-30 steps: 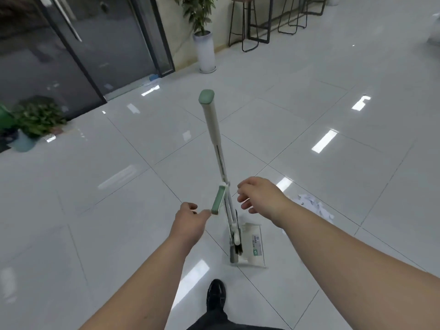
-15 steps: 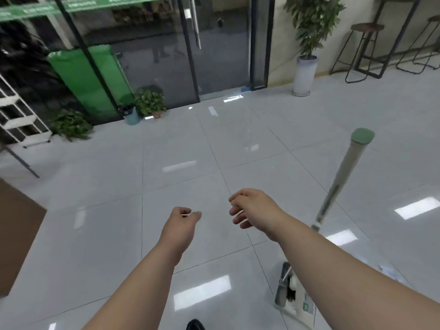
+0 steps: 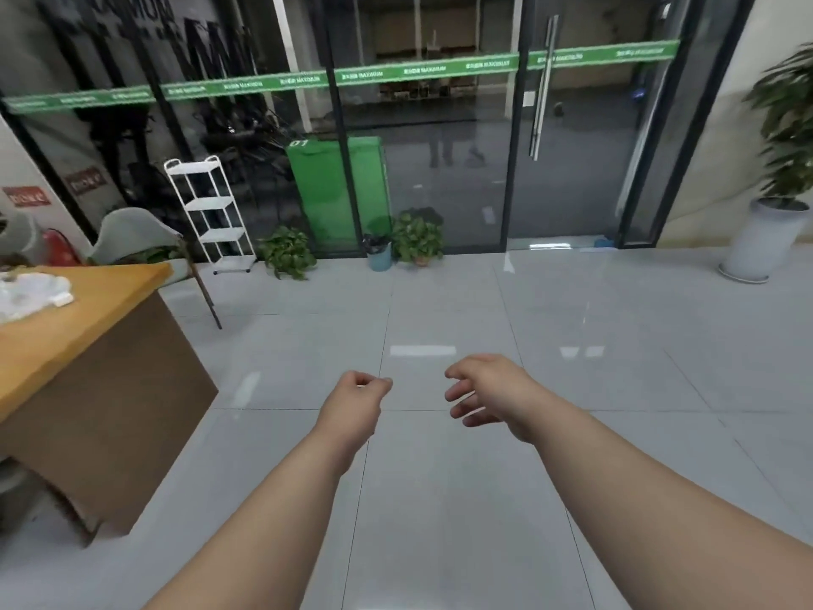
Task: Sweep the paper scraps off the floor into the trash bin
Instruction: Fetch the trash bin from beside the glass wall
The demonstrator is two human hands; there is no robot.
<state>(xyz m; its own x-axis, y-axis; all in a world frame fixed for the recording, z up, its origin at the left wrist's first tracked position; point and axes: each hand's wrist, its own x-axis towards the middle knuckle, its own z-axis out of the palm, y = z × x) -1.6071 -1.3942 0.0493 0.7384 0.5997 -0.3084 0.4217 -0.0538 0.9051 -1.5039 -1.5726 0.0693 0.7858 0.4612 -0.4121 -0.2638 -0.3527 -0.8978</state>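
My left hand (image 3: 354, 402) is stretched out over the grey tiled floor (image 3: 440, 499), its fingers curled into a loose fist with nothing in it. My right hand (image 3: 488, 396) hovers beside it, fingers spread and empty. A small blue bin (image 3: 379, 254) with a dark liner stands by the glass wall, far ahead of both hands. No broom, dustpan or paper scraps are in view.
A wooden desk (image 3: 88, 345) with white bags on top stands at the left. A white wire shelf (image 3: 211, 215), potted plants (image 3: 418, 237) and a green box (image 3: 338, 191) line the glass wall. A tall plant in a white pot (image 3: 765, 239) is at the right.
The view has swung left, away from the broom and dustpan set and the paper scraps, which have left the frame. My left hand let go of the green handle; both hands are empty.
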